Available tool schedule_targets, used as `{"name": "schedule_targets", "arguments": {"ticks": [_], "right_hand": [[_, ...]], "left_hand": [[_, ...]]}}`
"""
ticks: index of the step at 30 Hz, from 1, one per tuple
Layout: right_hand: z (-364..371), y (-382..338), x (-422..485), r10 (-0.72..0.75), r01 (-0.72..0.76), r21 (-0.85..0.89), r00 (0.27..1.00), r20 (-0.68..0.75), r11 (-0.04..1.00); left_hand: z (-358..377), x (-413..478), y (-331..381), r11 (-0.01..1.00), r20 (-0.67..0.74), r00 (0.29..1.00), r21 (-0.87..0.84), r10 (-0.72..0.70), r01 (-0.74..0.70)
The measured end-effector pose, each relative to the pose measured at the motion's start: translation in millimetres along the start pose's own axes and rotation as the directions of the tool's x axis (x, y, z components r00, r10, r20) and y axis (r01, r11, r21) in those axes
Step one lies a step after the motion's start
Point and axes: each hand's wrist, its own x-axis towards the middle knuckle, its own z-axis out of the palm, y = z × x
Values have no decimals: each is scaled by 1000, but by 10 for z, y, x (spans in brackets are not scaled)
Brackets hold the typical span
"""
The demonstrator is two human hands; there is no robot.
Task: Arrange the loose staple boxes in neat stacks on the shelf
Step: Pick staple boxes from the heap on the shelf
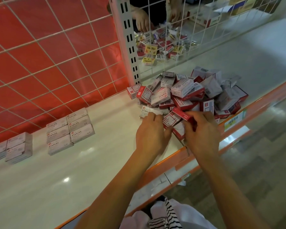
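Observation:
A loose heap of red-and-white staple boxes (193, 95) lies on the white shelf (82, 162), right of the upright post. Neat stacks of staple boxes (69, 129) stand in rows to the left, near the red back panel, with another stack (18, 147) further left. My left hand (151, 133) rests at the heap's near edge, fingers on a white box (147, 111). My right hand (201, 131) grips a red staple box (184, 115) at the heap's front, close to the shelf's orange edge.
A white wire grid (48, 52) backs the shelf before a red panel. A slotted white post (130, 43) divides the bays. Behind the right grid, another person's hands (143, 22) work over a second pile of small boxes (162, 47). An orange rail with price tags (234, 119) fronts the shelf.

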Motion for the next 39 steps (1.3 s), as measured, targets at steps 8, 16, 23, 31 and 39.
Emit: {"name": "schedule_targets", "arguments": {"ticks": [8,16,23,31,39], "right_hand": [[45,-128,-61,-164,135,202,977,136,970],[149,-286,-150,-142,59,280,948,285,958],[152,-334,-122,-175,120,163,906,385,979],[309,-621,-207,-235,176,184,898,373,967],[509,-1160,-489,-323,228,276,868,376,934]], "left_hand": [[-263,-153,-311,998,153,988,-56,-8,16],[-281,-235,-514,987,154,985,-129,-76,97],[-285,-311,-598,939,86,983,-293,-159,178],[-500,-609,-944,905,-22,966,-356,-256,232],[-790,-973,-1274,863,-96,927,-409,-363,295]]}}
